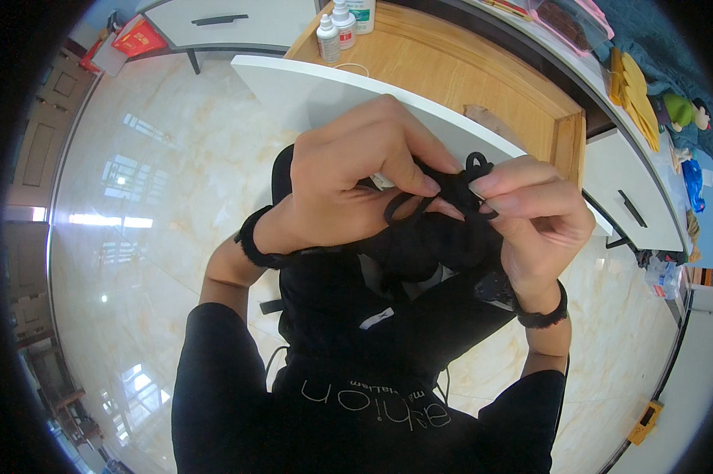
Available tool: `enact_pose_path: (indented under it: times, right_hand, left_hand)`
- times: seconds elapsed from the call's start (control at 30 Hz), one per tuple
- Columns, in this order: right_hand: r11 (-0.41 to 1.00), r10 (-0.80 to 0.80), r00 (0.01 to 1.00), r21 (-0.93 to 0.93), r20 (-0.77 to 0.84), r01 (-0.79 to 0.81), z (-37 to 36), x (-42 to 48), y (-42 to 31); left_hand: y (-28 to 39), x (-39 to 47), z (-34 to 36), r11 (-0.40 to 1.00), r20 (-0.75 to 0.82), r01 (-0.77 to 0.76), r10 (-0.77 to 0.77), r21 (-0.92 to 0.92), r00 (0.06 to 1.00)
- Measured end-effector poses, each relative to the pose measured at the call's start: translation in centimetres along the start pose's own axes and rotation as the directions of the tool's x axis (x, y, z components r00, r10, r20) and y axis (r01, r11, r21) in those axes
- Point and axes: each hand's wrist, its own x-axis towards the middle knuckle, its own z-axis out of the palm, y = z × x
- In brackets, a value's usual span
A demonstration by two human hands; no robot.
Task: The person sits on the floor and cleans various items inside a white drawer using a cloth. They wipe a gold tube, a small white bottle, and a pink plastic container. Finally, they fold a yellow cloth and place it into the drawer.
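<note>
Black cord or strap with several small loops (473,178) is bunched between my two hands, close above my lap. My left hand (362,172) pinches the bunch from the left with thumb and fingertips. From the right, my right hand (537,219) grips the same bunch near its loops. Below the fingers lies more bunched black fabric (421,243), its outline hard to tell against my dark clothing. A small white tag (377,318) lies on the black cloth of my lap. Each wrist has a fuzzy black band.
An open drawer (421,65) with a white front stands just ahead, holding several white bottles (329,41). On the cabinet top at the right are a pink-rimmed container (569,26), yellow gloves (636,98) and a green toy figure (679,111). Glossy tile floor (172,225) extends left.
</note>
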Motion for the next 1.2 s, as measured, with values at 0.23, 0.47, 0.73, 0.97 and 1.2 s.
enact_pose_path:
  times: [0.23, 0.47, 0.73, 0.97, 1.2]
  right_hand:
    - [0.980, -0.042, 0.998, -0.193, 0.046, 0.050, -0.1, 0.9, 0.2]
    - [0.965, 0.139, 0.969, -0.249, 0.206, -0.086, -1.6, 2.3, -0.6]
    - [0.953, 0.242, 0.928, -0.250, 0.285, -0.172, -2.1, 3.5, -1.0]
    - [0.963, 0.246, 0.927, -0.176, 0.284, -0.202, -1.6, 4.0, -0.9]
    - [0.965, 0.247, 0.922, -0.165, 0.298, -0.205, -1.6, 4.2, -0.8]
  left_hand:
    - [0.5, 0.2, -0.8, 0.998, 0.098, -0.031, 0.026, 0.050, 0.995]
    - [-0.3, 0.3, -1.1, 0.997, 0.100, 0.070, -0.068, -0.020, 0.993]
    - [-0.1, 0.8, -1.3, 0.997, 0.162, 0.074, -0.076, 0.018, 0.984]
    - [0.0, 0.5, -1.3, 0.984, 0.101, 0.174, -0.171, -0.024, 0.980]
    - [-0.1, 0.5, -1.2, 0.989, 0.098, 0.139, -0.142, 0.043, 0.985]
